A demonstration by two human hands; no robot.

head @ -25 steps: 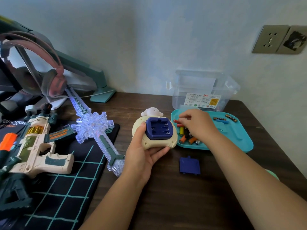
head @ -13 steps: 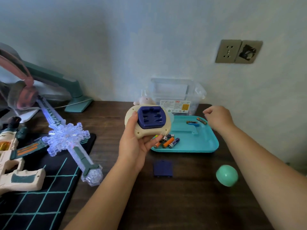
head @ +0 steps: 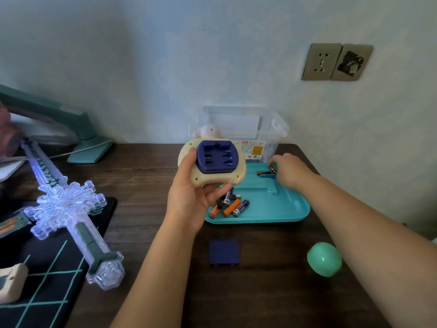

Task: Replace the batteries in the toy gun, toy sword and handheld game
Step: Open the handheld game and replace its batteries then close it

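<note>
Handheld game [head: 212, 162], cream with a dark-blue back, is raised above the desk [head: 146, 176] in our left hand [head: 189, 197], whose thumb and curled fingers grip its near-left edge. Its battery bay [head: 216, 157] faces us, uncovered and empty. Our right hand [head: 290, 172] reaches to about three o'clock of the game, fingertips bent down and pinching a slim battery [head: 273, 168] at the far side of the teal tray [head: 283, 209]; whether that cell has left the tray we cannot tell. Loose batteries [head: 229, 204] lie heaped in the tray's near-left corner, just below the game at five o'clock. The blue cover [head: 223, 252] lies flat on the desk at six o'clock, the toy sword [head: 63, 204] lies at nine o'clock, and a corner of the toy gun [head: 9, 282] shows at eight o'clock. We judge the risks so: if spent and fresh cells share this tray, a dead one could go back in; a cell seated the wrong way round would leave the game dead; our one-handed hold could let the game tip as we press a cell home; and the green egg [head: 324, 258] at four o'clock, beside our right forearm, could roll off if nudged.
</note>
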